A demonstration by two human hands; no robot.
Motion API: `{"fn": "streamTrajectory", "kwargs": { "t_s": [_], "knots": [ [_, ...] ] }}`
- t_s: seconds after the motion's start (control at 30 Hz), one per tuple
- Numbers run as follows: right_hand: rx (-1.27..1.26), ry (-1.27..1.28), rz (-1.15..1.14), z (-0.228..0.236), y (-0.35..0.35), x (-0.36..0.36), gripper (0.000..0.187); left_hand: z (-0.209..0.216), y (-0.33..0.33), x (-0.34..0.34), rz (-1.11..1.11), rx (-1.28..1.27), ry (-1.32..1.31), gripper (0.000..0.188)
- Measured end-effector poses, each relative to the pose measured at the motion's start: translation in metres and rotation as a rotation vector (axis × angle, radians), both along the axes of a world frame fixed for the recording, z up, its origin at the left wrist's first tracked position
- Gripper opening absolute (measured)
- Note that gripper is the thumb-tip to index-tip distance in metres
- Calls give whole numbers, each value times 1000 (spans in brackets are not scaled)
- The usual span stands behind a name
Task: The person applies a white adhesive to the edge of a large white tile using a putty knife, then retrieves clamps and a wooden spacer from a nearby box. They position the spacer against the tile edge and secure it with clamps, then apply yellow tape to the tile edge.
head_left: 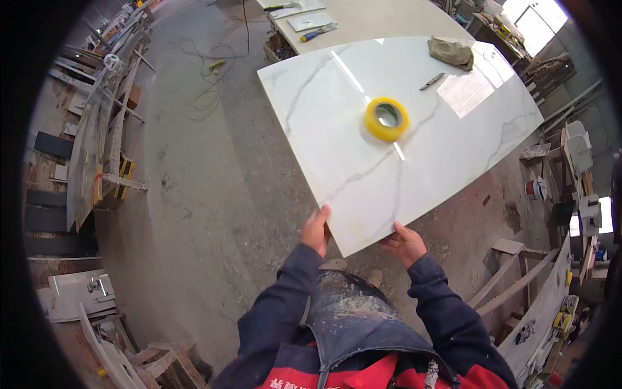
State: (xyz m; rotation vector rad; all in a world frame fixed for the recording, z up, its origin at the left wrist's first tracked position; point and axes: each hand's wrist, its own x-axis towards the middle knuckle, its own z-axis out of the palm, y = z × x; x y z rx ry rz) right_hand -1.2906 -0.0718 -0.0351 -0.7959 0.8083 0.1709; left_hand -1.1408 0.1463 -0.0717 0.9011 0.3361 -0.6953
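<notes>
A large white stone slab (337, 155) with grey veins and a glossy face stretches away from me. My left hand (315, 231) grips its left edge close to the near corner, the thumb on top and the fingers hidden below. On the near edge, right of that corner, my right hand (403, 244) holds the slab the same way. A roll of yellow tape (387, 119) lies flat on the slab's middle. Farther off on it are a small dark slim tool (432, 81) and a folded grey-green cloth (450, 53).
Behind the slab stands a pale table (382, 23) with a blue-and-yellow-handled scraper (319, 32). Cables (210, 71) trail over the floor at the far left. Racks with stone pieces (91, 155) line the left side. Wooden frames (518, 279) and a white bucket (536, 188) stand at right.
</notes>
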Motion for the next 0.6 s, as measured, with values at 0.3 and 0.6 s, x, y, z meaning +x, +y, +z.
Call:
{"fn": "streamTrajectory", "kwargs": {
  "t_s": [0.3, 0.6],
  "knots": [
    [128, -171, 218, -11, -25, -81, 38, 172, 4, -125, 1, 576, -938, 45],
    [-40, -46, -352, 1, -67, -268, 39, 338, -182, -276, -166, -706, -1806, 33]
  ]
}}
